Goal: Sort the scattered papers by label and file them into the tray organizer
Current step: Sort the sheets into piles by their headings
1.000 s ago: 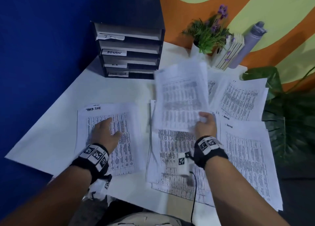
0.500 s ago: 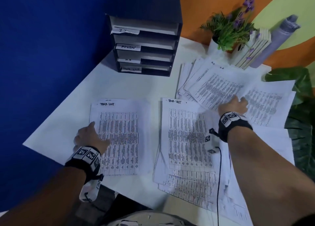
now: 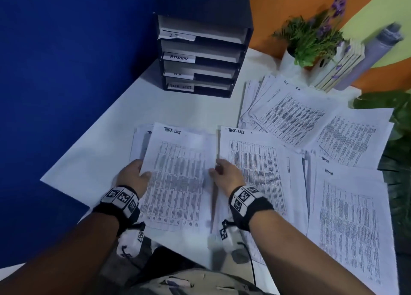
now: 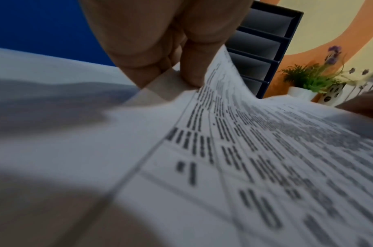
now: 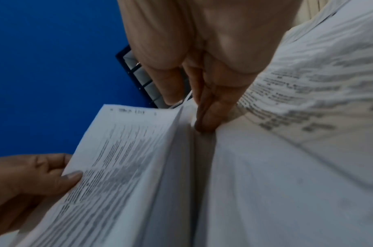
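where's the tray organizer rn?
In the head view the tray organizer stands at the far left corner of the white table, against the blue wall, left of the potted plant and beyond the paper stacks.

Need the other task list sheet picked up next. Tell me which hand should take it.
Right. The right hand already rests at that sheet's left edge, while the left hand grips the stack.

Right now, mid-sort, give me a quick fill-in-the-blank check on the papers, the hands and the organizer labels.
1. The left hand holds the left edge of a sheet headed ____.
2. The tray organizer has ____ labelled slots.
3. The organizer's second label from the top reads ____.
4. The right hand is at the sheet's ____ edge.

Missing words: TASK LIST; four; ADMIN; right
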A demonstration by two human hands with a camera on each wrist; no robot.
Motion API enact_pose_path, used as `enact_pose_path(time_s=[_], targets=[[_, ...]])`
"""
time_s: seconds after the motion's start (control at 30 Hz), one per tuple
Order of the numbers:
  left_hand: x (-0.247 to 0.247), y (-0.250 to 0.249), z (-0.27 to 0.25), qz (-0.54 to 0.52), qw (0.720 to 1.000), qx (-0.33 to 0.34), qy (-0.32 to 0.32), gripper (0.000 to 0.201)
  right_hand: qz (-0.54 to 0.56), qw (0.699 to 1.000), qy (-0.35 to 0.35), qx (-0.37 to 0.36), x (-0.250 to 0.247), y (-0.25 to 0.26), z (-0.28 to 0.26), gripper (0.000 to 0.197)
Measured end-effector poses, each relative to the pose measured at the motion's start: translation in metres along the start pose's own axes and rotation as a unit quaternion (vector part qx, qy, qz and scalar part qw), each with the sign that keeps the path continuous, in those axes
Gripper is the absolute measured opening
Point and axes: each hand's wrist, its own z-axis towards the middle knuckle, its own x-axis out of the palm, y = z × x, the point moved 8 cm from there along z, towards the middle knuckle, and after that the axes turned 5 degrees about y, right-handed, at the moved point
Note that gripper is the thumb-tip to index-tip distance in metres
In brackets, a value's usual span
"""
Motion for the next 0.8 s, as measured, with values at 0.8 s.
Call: enact_pose_path(time_s=[0.8], targets=[[-0.016, 0.007, -0.01, -0.006, 0.999, -0.033, -0.008, 0.04, 0.055, 0.992, -0.101, 0.055, -0.007, -0.018, 0.002, 0.004]])
